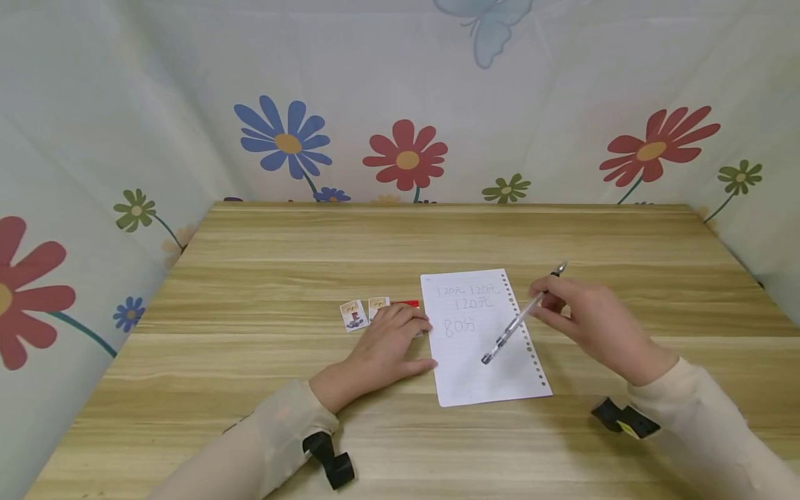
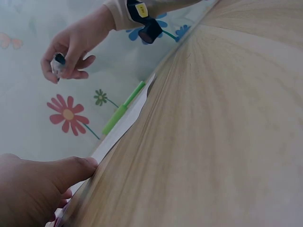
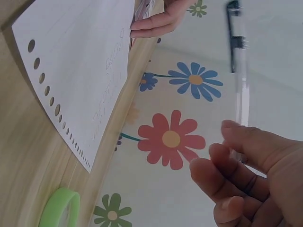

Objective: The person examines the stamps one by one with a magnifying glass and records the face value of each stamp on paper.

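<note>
A sheet of lined paper (image 1: 462,375) with punched holes down its right edge lies on the table, with handwritten lines such as "120元" and "80分". My left hand (image 1: 381,351) rests flat at its left edge, thumb touching the paper in the left wrist view. Partly under those fingers are small picture cards (image 1: 353,316) and a red piece (image 1: 407,303). My right hand (image 1: 590,323) pinches a clear-barrelled pen (image 1: 515,324) above the paper's right side. The pen's clip end slants down toward the sheet, while its tip points up and away.
A green object (image 2: 116,118) lies beyond the paper in the left wrist view; a green loop (image 3: 59,208) shows in the right wrist view. The wooden table (image 1: 300,257) meets a flower-patterned cloth (image 1: 337,62) at its back and sides.
</note>
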{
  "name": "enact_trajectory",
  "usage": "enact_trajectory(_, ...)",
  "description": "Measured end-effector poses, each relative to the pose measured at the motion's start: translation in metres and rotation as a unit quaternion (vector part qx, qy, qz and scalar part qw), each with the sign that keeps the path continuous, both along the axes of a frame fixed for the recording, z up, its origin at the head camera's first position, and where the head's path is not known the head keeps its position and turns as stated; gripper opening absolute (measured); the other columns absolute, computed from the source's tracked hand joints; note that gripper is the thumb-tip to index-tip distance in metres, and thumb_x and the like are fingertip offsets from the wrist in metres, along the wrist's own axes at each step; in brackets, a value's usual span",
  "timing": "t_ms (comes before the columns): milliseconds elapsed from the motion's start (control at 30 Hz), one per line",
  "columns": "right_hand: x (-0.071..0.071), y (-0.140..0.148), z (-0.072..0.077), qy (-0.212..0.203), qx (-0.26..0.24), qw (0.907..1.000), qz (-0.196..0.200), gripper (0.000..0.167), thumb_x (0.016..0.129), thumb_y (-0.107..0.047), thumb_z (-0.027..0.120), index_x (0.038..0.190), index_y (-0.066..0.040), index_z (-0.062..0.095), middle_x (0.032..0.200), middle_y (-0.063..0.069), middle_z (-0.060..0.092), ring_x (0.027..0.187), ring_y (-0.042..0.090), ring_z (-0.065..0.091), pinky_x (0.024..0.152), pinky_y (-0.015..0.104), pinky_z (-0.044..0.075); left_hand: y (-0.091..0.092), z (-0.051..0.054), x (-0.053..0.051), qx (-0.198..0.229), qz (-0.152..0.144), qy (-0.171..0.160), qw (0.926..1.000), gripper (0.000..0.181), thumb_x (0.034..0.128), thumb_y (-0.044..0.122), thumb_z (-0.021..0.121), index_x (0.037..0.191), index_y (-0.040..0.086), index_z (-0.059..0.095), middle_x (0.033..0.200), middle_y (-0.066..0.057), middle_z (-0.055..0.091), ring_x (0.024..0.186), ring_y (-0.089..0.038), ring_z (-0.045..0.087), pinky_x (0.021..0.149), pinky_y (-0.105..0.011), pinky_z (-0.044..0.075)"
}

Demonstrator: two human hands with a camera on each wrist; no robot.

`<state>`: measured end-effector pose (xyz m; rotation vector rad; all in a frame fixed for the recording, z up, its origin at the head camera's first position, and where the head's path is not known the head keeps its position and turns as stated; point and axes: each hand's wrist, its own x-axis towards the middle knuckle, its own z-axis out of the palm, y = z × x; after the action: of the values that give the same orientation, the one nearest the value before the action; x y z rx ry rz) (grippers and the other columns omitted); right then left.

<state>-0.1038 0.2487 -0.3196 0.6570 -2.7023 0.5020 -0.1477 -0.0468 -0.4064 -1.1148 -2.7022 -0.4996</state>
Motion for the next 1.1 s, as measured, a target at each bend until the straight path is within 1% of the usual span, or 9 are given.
enact_trajectory(167, 0.0007, -0.0028, -0.0041, 0.009, -0.027, 0.9995, 0.009, 0.016, 0.084, -0.009, 0.071, 0.096, -0.015, 0.062, 0.069, -0.007, 0.058, 0.056, 0.001, 0.043, 0.048, 0.017, 0.038, 0.0, -0.002, -0.0012, 0.0, 0.0, 0.004, 1.0, 0.049, 0.0783, 0.045, 0.075, 0.111, 0.011, 0.065, 0.119, -0.001, 0.061, 0.118, -0.021, 0.05, 0.107, -0.04, 0.036)
enact_trajectory(267, 0.0015, -0.0037, -0.0048, 0.02, -0.046, 0.9985, 0.02, 0.015, 0.086, -0.004, 0.068, 0.096, -0.013, 0.061, 0.066, -0.007, 0.052, 0.056, 0.0, 0.039, 0.047, 0.017, 0.035, -0.0001, -0.0024, -0.0013, 0.0, 0.0, 0.003, 1.0, 0.049, 0.0783, 0.045, 0.075, 0.111, 0.01, 0.065, 0.119, -0.001, 0.061, 0.118, -0.021, 0.051, 0.108, -0.04, 0.036)
enact_trajectory(433, 0.0027, -0.0048, -0.0053, 0.045, -0.07, 0.9959, 0.036, 0.011, 0.087, -0.002, 0.066, 0.095, -0.009, 0.063, 0.064, -0.008, 0.049, 0.056, -0.002, 0.039, 0.047, 0.017, 0.034, -0.0002, -0.0026, -0.0011, 0.002, 0.0, -0.002, 1.0, 0.048, 0.0787, 0.045, 0.074, 0.111, 0.01, 0.065, 0.12, -0.001, 0.061, 0.119, -0.022, 0.05, 0.108, -0.041, 0.036)
enact_trajectory(533, 0.0028, -0.0052, -0.0058, 0.046, -0.087, 0.9943, 0.041, 0.008, 0.089, -0.003, 0.064, 0.094, -0.009, 0.062, 0.064, -0.009, 0.049, 0.057, -0.002, 0.04, 0.048, 0.016, 0.034, -0.0003, -0.0031, -0.0011, 0.001, 0.001, -0.001, 1.0, 0.048, 0.0788, 0.045, 0.074, 0.112, 0.01, 0.065, 0.121, -0.001, 0.06, 0.119, -0.022, 0.05, 0.108, -0.04, 0.036)
enact_trajectory(667, 0.0032, -0.0057, -0.0061, 0.042, -0.11, 0.9925, 0.034, 0.009, 0.094, -0.003, 0.057, 0.098, -0.009, 0.062, 0.066, -0.01, 0.049, 0.058, -0.002, 0.04, 0.05, 0.016, 0.034, -0.0002, -0.0045, -0.0013, -0.001, 0.002, 0.002, 1.0, 0.048, 0.0788, 0.045, 0.074, 0.112, 0.011, 0.065, 0.121, -0.001, 0.06, 0.119, -0.021, 0.05, 0.108, -0.04, 0.036)
enact_trajectory(800, 0.005, -0.0066, -0.0057, 0.007, -0.145, 0.9893, 0.017, 0.014, 0.101, -0.009, 0.045, 0.105, -0.007, 0.058, 0.069, -0.007, 0.05, 0.052, 0.003, 0.039, 0.046, 0.018, 0.035, -0.0001, -0.0052, -0.0009, -0.001, 0.001, 0.003, 1.0, 0.048, 0.0789, 0.045, 0.074, 0.112, 0.011, 0.065, 0.121, -0.001, 0.06, 0.119, -0.021, 0.05, 0.108, -0.04, 0.036)
enact_trajectory(900, 0.0059, -0.0071, -0.006, -0.029, -0.18, 0.9831, 0.012, 0.018, 0.103, -0.013, 0.039, 0.109, -0.007, 0.055, 0.071, -0.003, 0.053, 0.049, 0.007, 0.043, 0.043, 0.021, 0.038, 0.0, -0.0051, -0.0006, 0.001, 0.002, 0.001, 1.0, 0.048, 0.0787, 0.044, 0.075, 0.112, 0.011, 0.065, 0.12, -0.001, 0.061, 0.119, -0.022, 0.05, 0.108, -0.041, 0.036)
enact_trajectory(1000, 0.0064, -0.0077, -0.0077, -0.048, -0.207, 0.977, 0.013, 0.018, 0.104, -0.013, 0.038, 0.109, -0.006, 0.053, 0.07, 0.0, 0.054, 0.05, 0.01, 0.046, 0.043, 0.022, 0.041, 0.0001, -0.0056, -0.001, 0.003, 0.002, 0.0, 1.0, 0.048, 0.0784, 0.044, 0.075, 0.111, 0.01, 0.065, 0.12, -0.002, 0.061, 0.119, -0.022, 0.05, 0.108, -0.041, 0.036)
enact_trajectory(1100, 0.0064, -0.0093, -0.0098, -0.069, -0.224, 0.9721, 0.01, 0.018, 0.103, -0.015, 0.04, 0.104, -0.006, 0.054, 0.069, 0.002, 0.054, 0.05, 0.01, 0.047, 0.043, 0.023, 0.042, 0.0002, -0.0065, -0.0013, 0.007, -0.001, 0.002, 1.0, 0.048, 0.0781, 0.043, 0.075, 0.111, 0.01, 0.065, 0.12, -0.003, 0.061, 0.119, -0.022, 0.05, 0.107, -0.041, 0.036)
